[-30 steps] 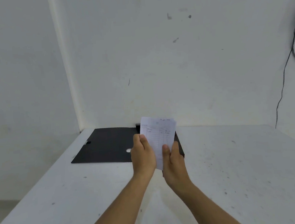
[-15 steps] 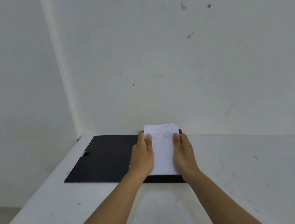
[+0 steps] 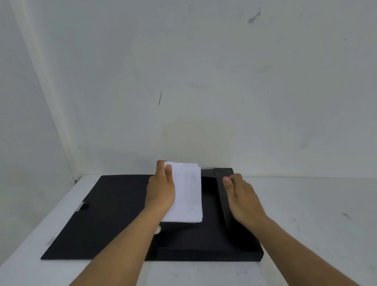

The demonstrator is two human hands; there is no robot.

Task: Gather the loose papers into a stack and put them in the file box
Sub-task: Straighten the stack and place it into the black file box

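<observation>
Print on papers [image 3: 188, 194] seemingly illegible

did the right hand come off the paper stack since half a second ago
Yes. The right hand left the white paper stack and now sits rightward over the black file box's right wall.

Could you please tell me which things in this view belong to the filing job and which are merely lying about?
Part of the job:
- papers, held by the left hand
- file box, open
- right hand, empty, by the box's right wall

Just there:
- table
- wall
</observation>
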